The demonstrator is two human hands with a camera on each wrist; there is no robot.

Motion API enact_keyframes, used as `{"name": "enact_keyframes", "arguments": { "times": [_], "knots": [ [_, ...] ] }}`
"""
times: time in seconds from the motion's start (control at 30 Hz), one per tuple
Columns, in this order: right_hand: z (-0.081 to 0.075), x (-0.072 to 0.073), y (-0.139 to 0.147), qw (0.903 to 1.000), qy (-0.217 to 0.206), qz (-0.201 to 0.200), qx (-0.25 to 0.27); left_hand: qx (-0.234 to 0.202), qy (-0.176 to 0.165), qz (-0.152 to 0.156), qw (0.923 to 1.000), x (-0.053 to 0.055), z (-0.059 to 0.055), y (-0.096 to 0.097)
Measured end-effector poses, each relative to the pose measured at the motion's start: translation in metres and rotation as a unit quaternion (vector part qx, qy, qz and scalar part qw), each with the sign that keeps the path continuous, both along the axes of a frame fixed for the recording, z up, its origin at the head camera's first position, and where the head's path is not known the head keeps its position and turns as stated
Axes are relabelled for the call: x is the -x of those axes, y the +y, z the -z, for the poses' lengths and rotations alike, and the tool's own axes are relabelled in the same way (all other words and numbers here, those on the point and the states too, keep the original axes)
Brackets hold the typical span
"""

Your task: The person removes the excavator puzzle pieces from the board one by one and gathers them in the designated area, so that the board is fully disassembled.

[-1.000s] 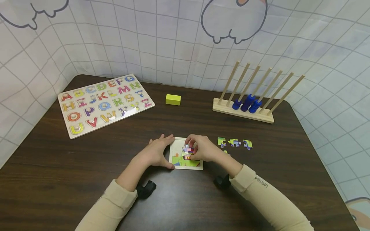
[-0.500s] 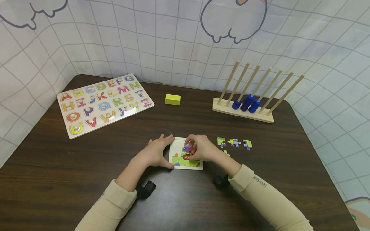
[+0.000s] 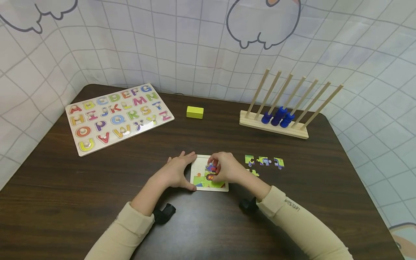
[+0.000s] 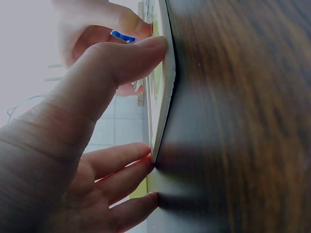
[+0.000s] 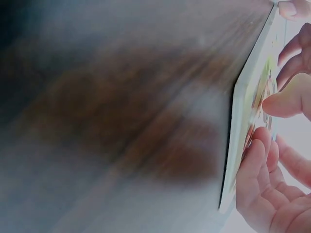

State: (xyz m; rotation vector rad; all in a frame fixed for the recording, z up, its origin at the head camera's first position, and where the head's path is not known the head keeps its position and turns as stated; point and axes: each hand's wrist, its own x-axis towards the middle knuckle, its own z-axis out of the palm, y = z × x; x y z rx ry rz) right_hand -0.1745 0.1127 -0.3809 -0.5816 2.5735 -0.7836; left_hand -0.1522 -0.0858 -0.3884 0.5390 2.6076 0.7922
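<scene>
A small pale wooden puzzle board (image 3: 196, 164) lies on the table, its near part filled with green pieces. My left hand (image 3: 173, 172) rests along its left side, fingers fairly straight, thumb on the near corner and a fingertip at the far one. In the left wrist view the thumb (image 4: 141, 56) presses the board's rim. My right hand (image 3: 228, 168) is over the board's right half. Its curled fingers and thumb pinch a colourful puzzle piece (image 3: 211, 168) that lies nearly flat on the board; the hand hides part of it.
Several loose puzzle pieces (image 3: 263, 161) lie right of the board. At the back left is an alphabet board (image 3: 130, 124) with knobbed letters. A yellow block (image 3: 195, 112) stands behind the puzzle, and a wooden peg rack (image 3: 274, 126) with blue beads is at the back right.
The piece under my right hand has gone from tilted and shiny to lying flatter against the board. The right hand has shifted only slightly; my left hand stays put.
</scene>
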Motion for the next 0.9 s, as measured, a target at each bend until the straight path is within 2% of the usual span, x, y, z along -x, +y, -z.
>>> {"name": "enact_keyframes", "arguments": {
  "times": [0.77, 0.9],
  "knots": [
    [-0.008, -0.002, 0.012, 0.9998, 0.017, -0.007, 0.009, 0.005, -0.002, -0.001, 1.0000, 0.001, 0.001, 0.001],
    [-0.009, -0.003, 0.018, 0.9995, 0.021, -0.005, 0.023, 0.006, -0.002, 0.000, 1.0000, 0.000, 0.001, 0.001]
  ]
}}
